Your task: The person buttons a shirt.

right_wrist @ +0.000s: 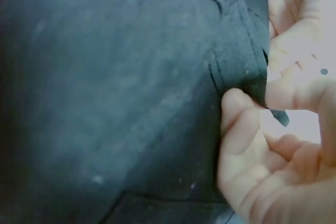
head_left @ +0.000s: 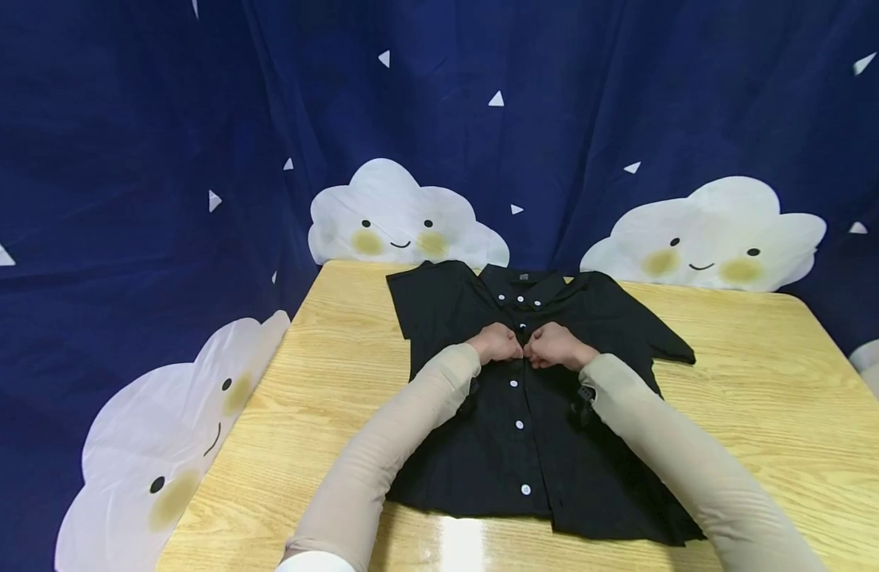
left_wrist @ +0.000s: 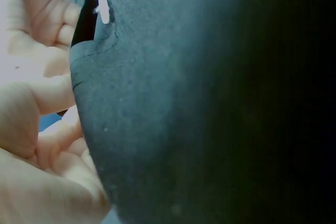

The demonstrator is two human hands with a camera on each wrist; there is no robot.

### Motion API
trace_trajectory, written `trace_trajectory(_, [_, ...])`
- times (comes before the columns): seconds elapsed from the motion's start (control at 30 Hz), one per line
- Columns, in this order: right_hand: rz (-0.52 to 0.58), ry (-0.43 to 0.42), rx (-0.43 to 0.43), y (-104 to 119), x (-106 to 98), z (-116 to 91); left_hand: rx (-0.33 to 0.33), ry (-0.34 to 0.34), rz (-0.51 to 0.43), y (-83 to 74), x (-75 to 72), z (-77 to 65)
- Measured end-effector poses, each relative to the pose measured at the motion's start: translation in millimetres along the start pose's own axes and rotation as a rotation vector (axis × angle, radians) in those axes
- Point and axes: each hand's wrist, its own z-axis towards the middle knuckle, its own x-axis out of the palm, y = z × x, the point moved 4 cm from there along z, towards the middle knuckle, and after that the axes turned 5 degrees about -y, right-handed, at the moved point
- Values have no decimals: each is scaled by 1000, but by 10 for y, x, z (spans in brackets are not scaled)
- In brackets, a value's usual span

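A black short-sleeved shirt [head_left: 590, 469] lies front up, its collar [head_left: 489, 280] toward the far side. At mid-chest my left hand [head_left: 497, 343] pinches one front edge. My right hand [head_left: 554, 345] pinches the facing edge beside it, the two sets of fingertips almost meeting. In the right wrist view, thumb and curled fingers [right_wrist: 244, 129] grip the stitched edge. A white button [left_wrist: 104, 9] shows edge-on near the fabric's edge in the left wrist view. Below my hands, white buttons [head_left: 520, 425] run down the front, where the two edges lie apart near the hem.
The shirt lies on a light wood-grain table [head_left: 325, 349]. Behind it hangs a dark blue cloth [head_left: 439, 95] with white triangles and smiling clouds [head_left: 396, 206]. Both forearms, in beige sleeves [head_left: 389, 445], reach over the shirt from the near edge.
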Motion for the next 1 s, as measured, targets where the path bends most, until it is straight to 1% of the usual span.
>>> trace_trajectory(0.13, [46, 74, 12, 23, 13, -28, -44, -12, -29, 22, 11, 32])
trace_trajectory(0.27, [80, 121, 36, 10, 23, -36, -89, -10, -23, 42, 37, 67])
trace_trajectory(0.33, [105, 135, 48, -7, 25, -29, -92, -9, -14, 46, 42, 70])
trace_trajectory(0.43, [128, 138, 45, -18, 27, -16, -82, -6, -52, 40, 36, 49])
trace_trajectory(0.5, [124, 125, 45, -11, 25, -16, -72, -2, -97, 36, 31, 30])
trace_trajectory(0.57, [107, 113, 45, 3, 23, -15, -66, 1, -143, 38, 24, 12])
trace_trajectory(0.6, [98, 109, 53, 6, 21, -13, -63, 2, -149, 38, 22, 6])
trace_trajectory(0.67, [76, 118, 66, 15, 23, -16, -58, 1, -147, 39, 22, 3])
trace_trajectory(0.73, [47, 147, 66, 24, 32, -14, -50, -4, -124, 34, 18, 0])
trace_trajectory(0.83, [-23, 189, 43, 56, 55, -20, -42, -12, -91, 26, 9, 2])
trace_trajectory(0.93, [-87, 199, 14, 86, 79, -26, -50, -14, -104, 32, 0, -2])
trace_trajectory(1.0, [-86, 186, 12, 94, 84, -32, -51, -11, -125, 42, -2, -4])
